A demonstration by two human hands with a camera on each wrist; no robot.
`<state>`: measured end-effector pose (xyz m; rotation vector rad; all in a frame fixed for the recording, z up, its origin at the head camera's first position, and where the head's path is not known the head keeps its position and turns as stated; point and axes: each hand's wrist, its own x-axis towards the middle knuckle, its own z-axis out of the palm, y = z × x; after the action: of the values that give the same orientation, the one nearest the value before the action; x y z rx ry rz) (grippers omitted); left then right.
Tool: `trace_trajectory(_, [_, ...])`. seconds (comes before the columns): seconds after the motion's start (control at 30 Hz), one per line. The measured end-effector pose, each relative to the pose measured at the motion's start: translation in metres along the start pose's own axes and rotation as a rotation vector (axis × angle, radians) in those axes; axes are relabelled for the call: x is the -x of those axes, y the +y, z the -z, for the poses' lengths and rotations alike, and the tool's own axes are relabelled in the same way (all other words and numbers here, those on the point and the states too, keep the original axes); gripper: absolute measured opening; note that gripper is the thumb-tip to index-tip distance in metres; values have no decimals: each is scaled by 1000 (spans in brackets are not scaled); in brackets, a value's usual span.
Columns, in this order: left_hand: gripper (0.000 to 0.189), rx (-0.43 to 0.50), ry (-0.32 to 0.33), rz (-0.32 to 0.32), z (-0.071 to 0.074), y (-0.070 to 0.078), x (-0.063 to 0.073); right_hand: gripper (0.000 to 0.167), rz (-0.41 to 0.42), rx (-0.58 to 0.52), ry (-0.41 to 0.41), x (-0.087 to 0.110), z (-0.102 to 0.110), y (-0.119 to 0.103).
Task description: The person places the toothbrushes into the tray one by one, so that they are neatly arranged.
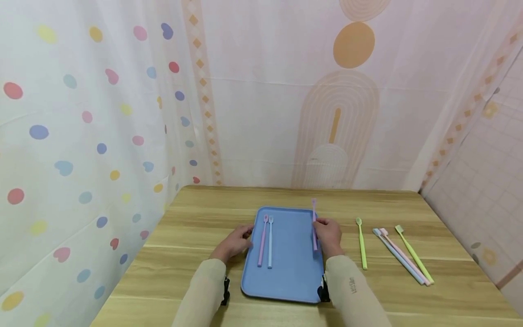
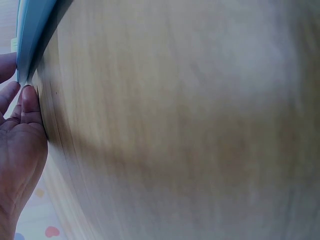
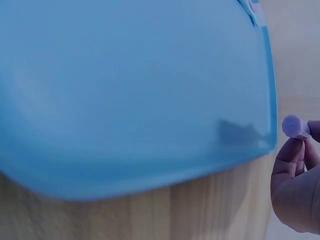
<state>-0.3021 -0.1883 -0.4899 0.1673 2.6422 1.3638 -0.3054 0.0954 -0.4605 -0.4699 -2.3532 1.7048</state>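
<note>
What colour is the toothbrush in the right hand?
Light purple; the toothbrush in the right hand shows best in the head view.

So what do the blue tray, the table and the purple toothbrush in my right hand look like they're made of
Blue tray: probably molded plastic with a soft sheen; even colour and rounded corners suggest it.
Table: wood or wood-look laminate, low sheen; grain streaks show, but I can't tell which.
Purple toothbrush: likely hard, fairly matte plastic, judging by its uniform colour and faceted handle end.

There are seven toothbrushes (image 1: 362, 245), one tray (image 1: 290, 263) and one table (image 1: 175, 254).
</note>
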Motion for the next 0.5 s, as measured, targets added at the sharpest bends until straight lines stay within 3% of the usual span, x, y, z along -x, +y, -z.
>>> trace_trajectory(0.5, [63, 2, 3, -19, 0, -1, 0, 25, 15, 20, -67, 16, -27, 4])
